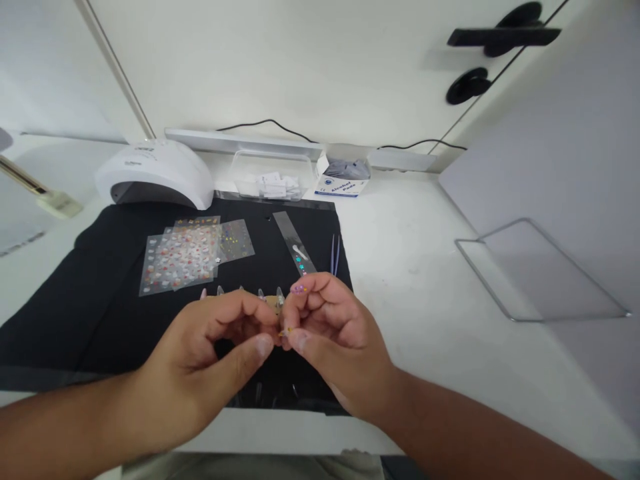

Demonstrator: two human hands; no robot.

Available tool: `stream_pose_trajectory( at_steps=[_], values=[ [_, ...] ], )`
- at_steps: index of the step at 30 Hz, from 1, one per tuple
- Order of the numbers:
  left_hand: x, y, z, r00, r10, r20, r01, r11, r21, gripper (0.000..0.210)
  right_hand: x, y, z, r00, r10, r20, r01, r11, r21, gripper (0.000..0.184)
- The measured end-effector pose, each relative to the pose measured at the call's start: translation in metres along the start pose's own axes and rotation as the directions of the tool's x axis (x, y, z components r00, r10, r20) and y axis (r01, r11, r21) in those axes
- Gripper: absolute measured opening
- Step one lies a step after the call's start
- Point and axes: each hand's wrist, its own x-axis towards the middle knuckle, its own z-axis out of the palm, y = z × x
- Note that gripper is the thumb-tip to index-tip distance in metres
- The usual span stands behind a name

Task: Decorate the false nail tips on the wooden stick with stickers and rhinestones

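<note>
Over the black mat (115, 267), my left hand (215, 353) and my right hand (345, 340) meet with fingers curled in. Between the thumbs and fingertips is a small clear nail tip (285, 332) with yellow specks, pinched by my right hand. The left thumb and index finger close in at its other side; whether they grip it is hard to see. A purple decorated bit (299, 289) shows on my right index fingertip. Just behind the hands, several clear nail tips (261, 293) stand in a row on a tan holder (271, 301), partly hidden by my fingers.
Sticker sheets (180, 257) lie at the left, a clear strip with stars (293, 243) and tweezers (335, 255) at the right. Behind are a white nail lamp (155, 170), a clear tray (245, 177) with packets, and an alcohol pads box (343, 187). Loose clear tips (259, 392) lie near the front.
</note>
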Motion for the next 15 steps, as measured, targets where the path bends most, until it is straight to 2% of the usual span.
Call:
stream_pose_trajectory(
  at_steps=[6,9,15],
  values=[
    [-0.001,-0.002,-0.006,0.989,0.140,-0.053,-0.140,0.990,0.003,0.014,0.002,0.005,-0.007,0.991,0.054,0.123,-0.074,0.983,0.166,0.039],
    [0.001,-0.001,-0.006,0.979,0.197,-0.056,-0.196,0.980,0.015,0.015,0.002,0.008,-0.008,0.981,0.065,0.184,-0.110,0.963,0.245,0.037],
    [0.005,-0.001,-0.007,0.960,0.273,-0.059,-0.263,0.954,0.142,0.017,0.002,0.011,-0.006,0.983,0.056,0.176,-0.097,0.967,0.234,0.029]
  ],
)
